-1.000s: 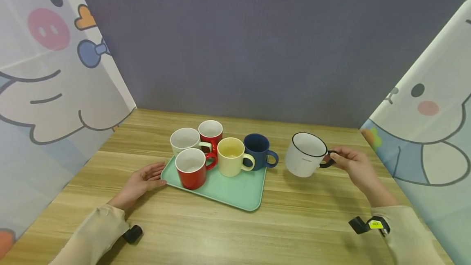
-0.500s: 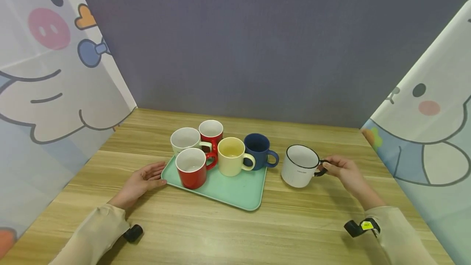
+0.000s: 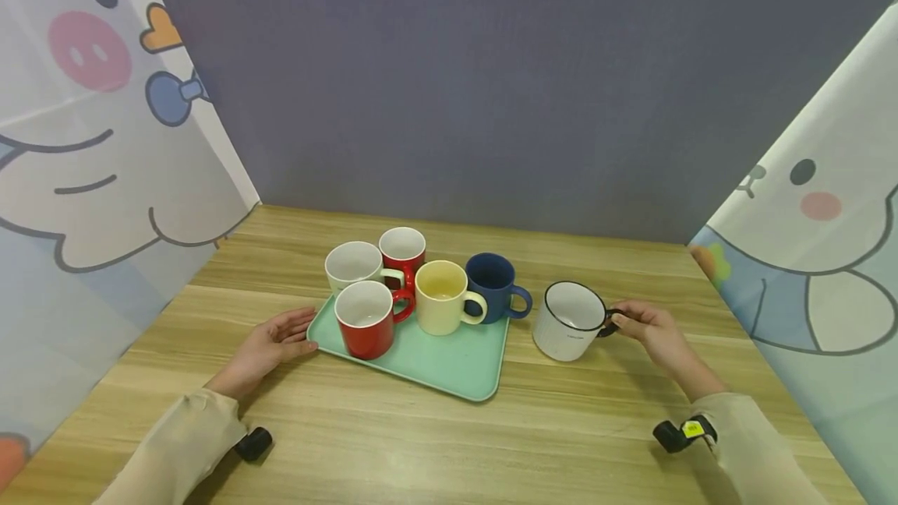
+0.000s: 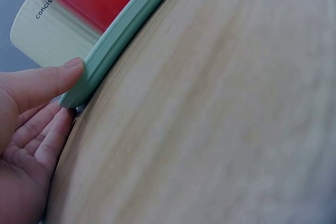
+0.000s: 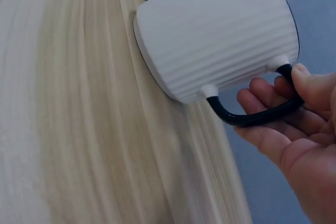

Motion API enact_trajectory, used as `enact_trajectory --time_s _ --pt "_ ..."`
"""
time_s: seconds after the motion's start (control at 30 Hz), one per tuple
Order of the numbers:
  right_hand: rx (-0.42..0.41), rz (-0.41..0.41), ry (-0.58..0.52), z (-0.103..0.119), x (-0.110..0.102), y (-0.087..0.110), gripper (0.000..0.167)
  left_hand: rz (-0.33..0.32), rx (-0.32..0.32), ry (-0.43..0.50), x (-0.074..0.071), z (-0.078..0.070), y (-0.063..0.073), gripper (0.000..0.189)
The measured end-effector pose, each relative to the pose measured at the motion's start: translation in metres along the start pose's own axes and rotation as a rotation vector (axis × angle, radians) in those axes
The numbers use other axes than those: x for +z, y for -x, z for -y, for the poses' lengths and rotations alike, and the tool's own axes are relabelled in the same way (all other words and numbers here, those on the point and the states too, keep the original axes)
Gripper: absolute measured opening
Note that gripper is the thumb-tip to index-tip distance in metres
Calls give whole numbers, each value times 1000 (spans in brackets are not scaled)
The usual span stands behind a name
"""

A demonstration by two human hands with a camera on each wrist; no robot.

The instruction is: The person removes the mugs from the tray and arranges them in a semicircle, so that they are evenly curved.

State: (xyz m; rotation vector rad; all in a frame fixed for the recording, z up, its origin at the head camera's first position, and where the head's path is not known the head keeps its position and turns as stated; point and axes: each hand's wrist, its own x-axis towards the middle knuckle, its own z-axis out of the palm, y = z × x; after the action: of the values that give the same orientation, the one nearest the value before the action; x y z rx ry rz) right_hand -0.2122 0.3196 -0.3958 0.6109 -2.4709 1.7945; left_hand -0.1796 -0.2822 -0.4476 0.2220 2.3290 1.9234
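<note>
My right hand [image 3: 645, 324] pinches the black handle [image 5: 257, 116] of a white ribbed mug [image 3: 567, 326] with a dark rim, right of the tray. The mug is low at the tabletop, its base touching or nearly touching. My left hand [image 3: 270, 341] is at the near left corner of a mint green tray [image 3: 449, 376]. Its thumb [image 4: 58, 80] presses the tray's rim and its fingers meet the edge from below. On the tray stand a red mug [image 3: 368, 337], a yellow mug [image 3: 435, 314], a pale green mug [image 3: 344, 279], another red mug [image 3: 400, 259] and a navy mug [image 3: 484, 298].
The wooden table [image 3: 393, 450] runs back to a grey panel [image 3: 449, 84]. Panels printed with cartoon animals stand at left [image 3: 105, 217] and right [image 3: 835, 256]. The mugs stand close together at the tray's back and left.
My right hand has lowered the white mug to the tabletop, moving it slightly left and toward me. My left hand, the tray and its mugs have stayed put.
</note>
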Motion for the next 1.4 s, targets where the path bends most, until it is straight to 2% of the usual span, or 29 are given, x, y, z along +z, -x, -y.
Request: enact_trajectory --time_s 0.17,0.37,0.47,0.57,0.7,0.8,0.9,1.07,1.27,1.4 --pt "33 22 -31 -1 -3 -1 16 -7 -3 -12 0 -2 0 72" --pt "36 130 -226 -5 -9 -4 26 -8 -2 -15 0 -1 0 72" --pt "29 169 -264 -5 -11 -5 30 -6 -2 -10 0 0 0 72" --pt "66 159 -208 -3 -13 -6 28 -2 -4 -9 0 0 0 72" --pt "148 90 -33 5 -15 -9 20 0 -4 -11 -1 1 0 72" --pt "161 30 67 12 -16 -14 26 0 -1 -11 -1 1 0 72" --pt "128 -4 59 18 -15 -20 31 0 2 -9 -1 1 0 72" --pt "75 -14 15 30 -7 -33 28 1 -3 -8 0 -1 1 72" --pt "65 -7 33 47 11 -50 33 9 -4 -9 -1 -1 0 72" --pt "92 16 85 58 24 -62 35 13 -4 -11 -1 -1 0 72"
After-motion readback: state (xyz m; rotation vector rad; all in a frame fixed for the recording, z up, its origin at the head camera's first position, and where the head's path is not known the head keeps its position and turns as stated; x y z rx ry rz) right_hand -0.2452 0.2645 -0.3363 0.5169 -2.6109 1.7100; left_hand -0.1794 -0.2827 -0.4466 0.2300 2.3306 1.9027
